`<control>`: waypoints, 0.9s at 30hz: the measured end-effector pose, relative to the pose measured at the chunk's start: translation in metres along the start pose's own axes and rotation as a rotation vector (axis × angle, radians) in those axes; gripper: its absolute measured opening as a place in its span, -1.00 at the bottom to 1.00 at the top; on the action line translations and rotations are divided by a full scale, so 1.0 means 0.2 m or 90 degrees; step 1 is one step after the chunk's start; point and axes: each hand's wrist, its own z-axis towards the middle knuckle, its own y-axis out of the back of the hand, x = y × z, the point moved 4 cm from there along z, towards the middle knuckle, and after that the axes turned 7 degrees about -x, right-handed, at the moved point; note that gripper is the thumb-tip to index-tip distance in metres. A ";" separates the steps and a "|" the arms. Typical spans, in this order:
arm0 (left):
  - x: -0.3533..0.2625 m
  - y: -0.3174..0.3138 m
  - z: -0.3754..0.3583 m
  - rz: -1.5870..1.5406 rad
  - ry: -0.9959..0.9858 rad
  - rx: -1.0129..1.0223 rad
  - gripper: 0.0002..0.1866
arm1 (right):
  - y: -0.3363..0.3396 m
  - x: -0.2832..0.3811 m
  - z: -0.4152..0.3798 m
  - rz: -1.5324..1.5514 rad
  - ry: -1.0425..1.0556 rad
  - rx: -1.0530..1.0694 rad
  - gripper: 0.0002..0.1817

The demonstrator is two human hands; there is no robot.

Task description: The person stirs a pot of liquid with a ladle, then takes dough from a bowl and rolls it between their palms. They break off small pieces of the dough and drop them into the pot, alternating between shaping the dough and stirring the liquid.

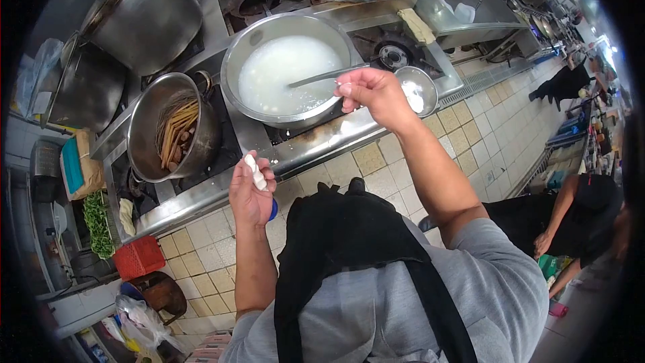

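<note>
Grey shirt (504, 275) (short-sleeved), black apron (353, 228), 2 straps (435, 302).

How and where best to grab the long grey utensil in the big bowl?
Probably pinch the long grey utensil along its exposed upper shaft, coming from above on the person's right. It slants: the lower end dips into the white liquid, the upper part rises toward the rim of the big bowl by the right hand, which hides its far end.

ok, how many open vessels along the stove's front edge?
3: a pot on the left, a large basin of whitish liquid in the middle, a small bowl on the right. The right hand could hide something small.
</note>
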 end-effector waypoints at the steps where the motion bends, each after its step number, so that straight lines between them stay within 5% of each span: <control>1: 0.00 -0.02 0.00 -0.009 0.005 -0.010 -0.66 | -0.01 0.00 0.02 -0.046 0.019 0.013 -0.83; 7: 0.02 -0.10 0.01 -0.004 0.045 0.044 -0.68 | -0.09 -0.02 0.10 -0.276 0.017 0.052 -0.81; 9: 0.03 -0.09 0.03 0.000 0.064 0.068 -0.75 | -0.13 -0.09 0.17 -0.399 0.187 0.039 -0.85; 20: 0.01 -0.08 0.06 0.084 0.060 0.071 -0.58 | -0.24 -0.19 0.27 -0.578 0.161 0.099 -0.80; 27: 0.03 -0.01 0.14 0.112 0.064 0.071 -0.69 | -0.31 -0.07 0.17 -0.746 0.200 0.097 -0.60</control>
